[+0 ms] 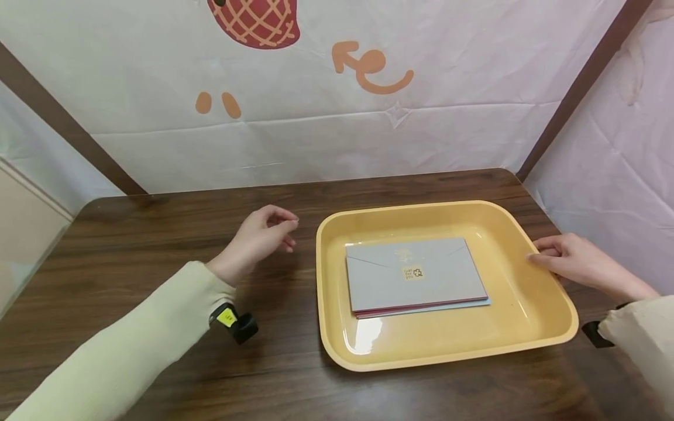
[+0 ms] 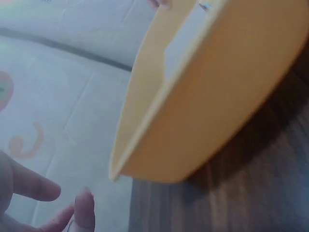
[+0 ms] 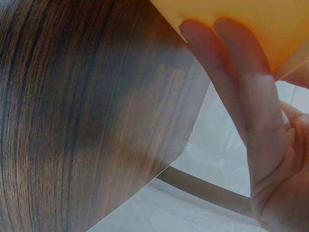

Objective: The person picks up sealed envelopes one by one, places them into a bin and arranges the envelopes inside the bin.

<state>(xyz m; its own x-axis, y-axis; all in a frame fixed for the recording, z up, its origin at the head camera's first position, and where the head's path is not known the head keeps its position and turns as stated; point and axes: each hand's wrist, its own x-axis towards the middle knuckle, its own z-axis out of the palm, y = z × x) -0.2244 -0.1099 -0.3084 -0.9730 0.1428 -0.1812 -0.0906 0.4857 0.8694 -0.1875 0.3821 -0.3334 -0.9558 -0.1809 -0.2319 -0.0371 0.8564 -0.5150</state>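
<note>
A yellow tray [image 1: 447, 354] with a raised rim is on the right half of the table. Inside it lies a small stack of envelopes; the top one is a pale grey envelope [image 1: 421, 286] with a gold label, and dark red and light blue edges show beneath. My right hand [image 1: 584, 263] holds the tray's right rim, thumb on the inner side. In the right wrist view its fingers [image 3: 251, 87] press the tray's outer wall. To the left of the tray, my left hand [image 1: 260, 237] hovers with loosely bent fingers and nothing in them.
The dark wood-grain table [image 1: 131, 245] ends at the back against a white printed cloth [image 1: 316, 140]. Another cloth wall [image 1: 621, 169] stands beyond the right edge. Brown posts [image 1: 574, 93] rise at the back corners. Each wrist wears a black strap device [image 1: 234, 321].
</note>
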